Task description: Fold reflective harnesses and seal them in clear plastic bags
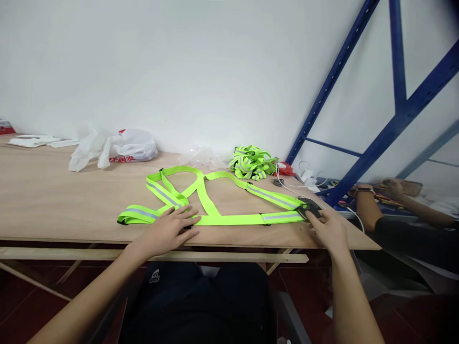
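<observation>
A neon-yellow reflective harness [229,220] with grey stripes lies spread on the wooden table in front of me. Fingers outstretched, my left hand [175,225] rests flat over the straps at its left side, partly covering a black buckle. At the other end, my right hand [328,229] has thumb and fingers closed on a black plastic piece [307,207] where two straps meet. The left straps [138,213] are folded back on themselves, and small black sliders sit along the bands.
A heap of similar reflective straps [253,163] lies near the wall, beside clear plastic [204,156]. White plastic bags [134,145] stand back left. White cables [294,185] run by the blue metal frame [380,129] at right. Beyond it, another person's arms [369,210] reach over a blue surface.
</observation>
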`<state>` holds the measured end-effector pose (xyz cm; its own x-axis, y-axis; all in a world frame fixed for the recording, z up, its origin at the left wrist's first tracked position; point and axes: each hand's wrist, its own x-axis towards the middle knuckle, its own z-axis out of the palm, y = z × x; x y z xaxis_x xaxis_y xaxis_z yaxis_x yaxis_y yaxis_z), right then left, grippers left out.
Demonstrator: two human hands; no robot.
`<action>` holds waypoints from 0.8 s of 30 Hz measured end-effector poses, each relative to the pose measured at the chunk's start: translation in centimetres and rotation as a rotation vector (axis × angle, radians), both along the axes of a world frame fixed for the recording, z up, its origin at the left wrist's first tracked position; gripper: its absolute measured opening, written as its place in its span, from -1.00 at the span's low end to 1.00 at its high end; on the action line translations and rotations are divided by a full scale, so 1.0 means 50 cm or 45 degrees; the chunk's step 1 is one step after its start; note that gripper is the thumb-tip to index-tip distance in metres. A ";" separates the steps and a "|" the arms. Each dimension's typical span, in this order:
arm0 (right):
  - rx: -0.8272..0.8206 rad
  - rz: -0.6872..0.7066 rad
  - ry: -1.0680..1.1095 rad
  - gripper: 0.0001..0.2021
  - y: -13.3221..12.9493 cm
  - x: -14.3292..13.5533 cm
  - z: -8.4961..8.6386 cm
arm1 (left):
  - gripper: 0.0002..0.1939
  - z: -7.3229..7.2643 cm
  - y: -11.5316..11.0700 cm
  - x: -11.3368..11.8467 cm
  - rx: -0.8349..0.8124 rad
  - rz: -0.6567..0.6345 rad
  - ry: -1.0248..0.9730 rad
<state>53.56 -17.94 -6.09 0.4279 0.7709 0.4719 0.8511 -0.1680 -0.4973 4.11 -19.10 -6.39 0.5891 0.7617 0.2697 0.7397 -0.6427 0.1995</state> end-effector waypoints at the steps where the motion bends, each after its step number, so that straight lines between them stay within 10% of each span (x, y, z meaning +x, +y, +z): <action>1: -0.028 -0.003 0.045 -0.60 0.000 -0.002 0.002 | -0.50 -0.001 0.001 -0.001 0.005 0.003 -0.008; 11: 0.053 -0.108 -0.298 -0.71 0.005 -0.119 0.036 | -0.50 0.002 0.000 0.001 -0.031 0.015 0.018; 20: 0.145 0.844 -0.791 -0.80 -0.024 -0.406 -0.002 | -0.50 -0.013 0.001 -0.003 0.018 -0.007 0.003; 24: 0.199 1.094 -0.607 -0.78 -0.036 -0.430 -0.020 | -0.43 -0.013 -0.006 -0.003 0.060 -0.010 0.009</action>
